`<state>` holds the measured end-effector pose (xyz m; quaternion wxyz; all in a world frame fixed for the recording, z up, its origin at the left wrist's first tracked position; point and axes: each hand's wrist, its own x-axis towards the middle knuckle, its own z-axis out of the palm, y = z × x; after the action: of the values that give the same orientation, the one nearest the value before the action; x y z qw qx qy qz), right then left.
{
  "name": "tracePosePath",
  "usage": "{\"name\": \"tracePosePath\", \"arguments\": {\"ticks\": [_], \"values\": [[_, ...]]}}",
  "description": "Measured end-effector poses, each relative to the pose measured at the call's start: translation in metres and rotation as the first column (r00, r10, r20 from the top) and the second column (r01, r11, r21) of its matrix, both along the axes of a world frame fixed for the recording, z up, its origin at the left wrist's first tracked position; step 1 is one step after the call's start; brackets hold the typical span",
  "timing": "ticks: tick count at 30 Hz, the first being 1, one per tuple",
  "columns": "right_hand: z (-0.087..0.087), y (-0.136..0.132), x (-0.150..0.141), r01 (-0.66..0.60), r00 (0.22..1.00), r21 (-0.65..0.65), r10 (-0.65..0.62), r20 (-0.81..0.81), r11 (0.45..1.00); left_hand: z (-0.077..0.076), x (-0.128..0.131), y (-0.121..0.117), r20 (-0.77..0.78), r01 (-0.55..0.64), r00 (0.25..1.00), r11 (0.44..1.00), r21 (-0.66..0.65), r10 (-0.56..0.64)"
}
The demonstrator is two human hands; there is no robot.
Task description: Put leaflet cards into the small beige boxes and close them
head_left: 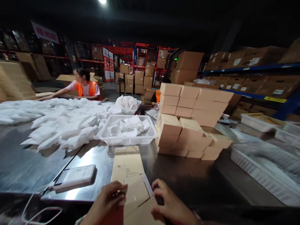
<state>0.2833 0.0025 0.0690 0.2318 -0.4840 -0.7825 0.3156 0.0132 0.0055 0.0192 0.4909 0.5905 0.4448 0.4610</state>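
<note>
Now, at seven o'clock, the left hand [108, 198] bends against the carton [133, 182] at six on the counter [103, 161], probably light, stiff, creasable, best held by its side edges; at five, the right hand [169, 201] curls against it; whether either grips, one cannot tell.

- The long, flat cardboard box [134, 181] was tan with small dark print.
- The rectangular plastic basket [127, 141] was white, patterned with small holes.
- The metal worktop [102, 159] was silvery grey.
- The co-worker's vest [92, 89] was orange.
</note>
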Motion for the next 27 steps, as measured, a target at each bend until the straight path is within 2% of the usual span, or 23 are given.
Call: {"name": "tracePosePath", "arguments": {"ticks": [1, 3, 5, 6, 7, 8, 9, 10, 11, 12, 15, 17, 19, 21, 23, 25, 27], "values": [[0.000, 0.001, 0.001, -0.006, 1.000, 0.002, 0.006, 0.000, 1.000, 0.001, 0.002, -0.003, -0.034, -0.016, 0.999, 1.000, 0.014, 0.017], [-0.004, 0.007, 0.000, -0.012, 1.000, 0.103, 0.012, -0.001, 0.995, 0.008, 0.005, -0.009, -0.170, -0.004, 0.985, 0.997, 0.082, 0.018], [-0.012, 0.014, -0.005, -0.013, 1.000, 0.330, 0.013, 0.002, 0.944, 0.020, 0.007, -0.012, -0.331, 0.160, 0.936, 0.981, 0.108, -0.116], [-0.016, 0.018, -0.009, 0.014, 1.000, 0.485, -0.015, -0.002, 0.874, 0.026, 0.008, -0.014, -0.372, 0.266, 0.901, 0.962, 0.064, -0.224], [-0.019, 0.021, -0.015, 0.069, 0.997, 0.632, -0.077, -0.015, 0.771, 0.032, 0.008, -0.015, -0.354, 0.310, 0.890, 0.951, 0.008, -0.287], [-0.022, 0.023, -0.020, 0.139, 0.986, 0.746, -0.163, -0.041, 0.651, 0.035, 0.008, -0.016, -0.286, 0.291, 0.914, 0.956, -0.037, -0.289], [-0.025, 0.024, -0.026, 0.199, 0.967, 0.816, -0.244, -0.073, 0.543, 0.037, 0.007, -0.017, -0.207, 0.221, 0.951, 0.973, -0.067, -0.230], [-0.026, 0.024, -0.032, 0.233, 0.950, 0.846, -0.298, -0.093, 0.479, 0.038, 0.007, -0.019, -0.142, 0.119, 0.981, 0.990, -0.080, -0.130], [-0.028, 0.023, -0.036, 0.239, 0.946, 0.846, -0.311, -0.092, 0.476, 0.036, 0.006, -0.020, -0.081, 0.024, 0.996, 0.996, -0.081, -0.031], [-0.028, 0.022, -0.040, 0.210, 0.959, 0.827, -0.273, -0.071, 0.522, 0.034, 0.005, -0.022, -0.013, -0.015, 1.000, 0.997, -0.079, 0.014], [-0.029, 0.021, -0.043, 0.079, 0.996, 0.679, -0.028, -0.086, 0.730, 0.022, 0.006, -0.025, 0.187, 0.096, 0.979, 0.991, -0.095, -0.077], [-0.028, 0.023, -0.043, 0.027, 0.979, 0.491, 0.077, -0.190, 0.871, 0.015, 0.011, -0.024, 0.221, 0.095, 0.972, 0.993, -0.075, -0.076], [-0.027, 0.025, -0.044, -0.044, 0.938, 0.248, 0.126, -0.324, 0.968, 0.009, 0.020, -0.019, 0.207, -0.018, 0.978, 0.999, -0.050, 0.028], [-0.028, 0.026, -0.048, -0.080, 0.876, -0.042, 0.050, -0.479, 0.996, 0.003, 0.032, -0.014, 0.252, -0.112, 0.960, 0.992, -0.062, 0.124], [-0.033, 0.025, -0.055, -0.047, 0.760, -0.291, -0.154, -0.631, 0.956, -0.002, 0.045, -0.009, 0.325, -0.161, 0.927, 0.982, -0.103, 0.186], [-0.043, 0.024, -0.062, 0.040, 0.571, -0.379, -0.332, -0.751, 0.925, -0.006, 0.055, -0.006, 0.438, -0.215, 0.859, 0.963, -0.163, 0.266], [-0.055, 0.026, -0.066, 0.134, 0.427, -0.318, -0.344, -0.836, 0.939, -0.004, 0.058, -0.003, 0.550, -0.206, 0.778, 0.951, -0.232, 0.303]]}}
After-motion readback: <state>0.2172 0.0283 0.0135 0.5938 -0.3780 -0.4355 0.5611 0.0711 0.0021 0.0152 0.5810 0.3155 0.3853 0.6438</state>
